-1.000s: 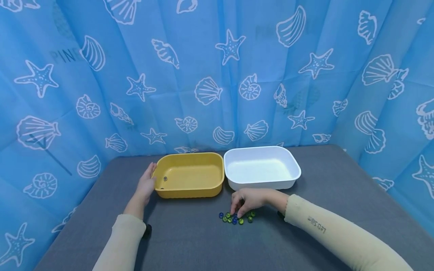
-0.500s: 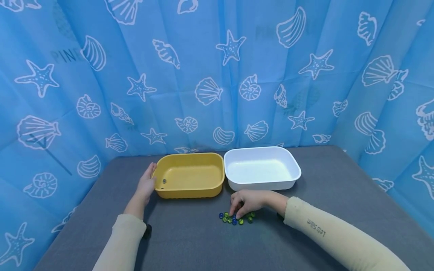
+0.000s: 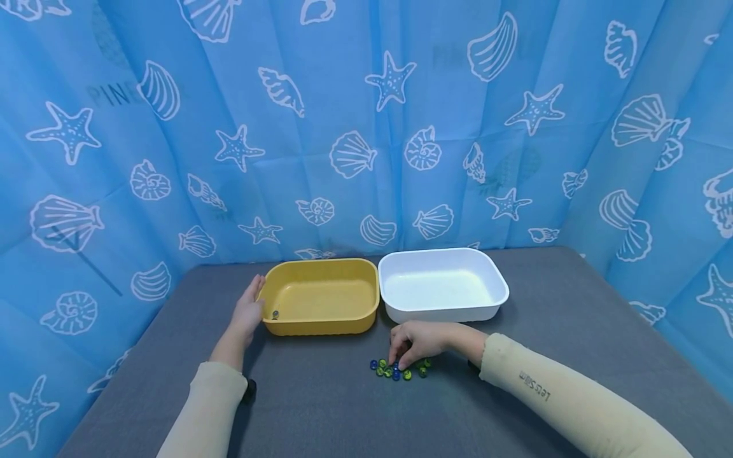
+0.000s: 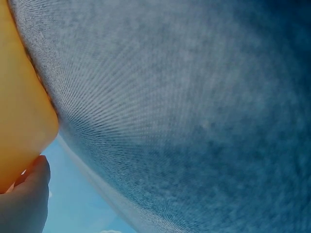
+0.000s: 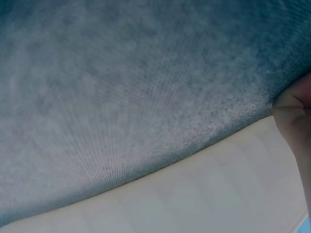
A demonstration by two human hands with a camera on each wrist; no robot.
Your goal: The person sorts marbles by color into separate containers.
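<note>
My left hand (image 3: 247, 313) holds the left wall of the yellow basin (image 3: 322, 326), thumb at the rim and fingers along the outside; the left wrist view shows fingers (image 4: 34, 187) against the yellow side. Two small dark marbles (image 3: 275, 314) lie in the basin's front left corner. My right hand (image 3: 422, 338) reaches down into a cluster of green marbles (image 3: 407, 375) and blue marbles (image 3: 374, 364) on the table. Its thumb and fingertips pinch a blue marble (image 3: 396, 366), partly hidden. Several marbles lie around the fingertips. The right wrist view shows no marbles.
The white basin (image 3: 443, 314) stands right of the yellow one, their rims touching, just behind my right hand. Both are on a grey cloth-covered table (image 3: 321, 407). A blue curtain (image 3: 321, 127) with shell prints hangs behind and along the sides.
One marble in the yellow basin has rolled toward the front left corner. My right fingertips and a few marbles by them have shifted slightly; my left hand has stayed put.
</note>
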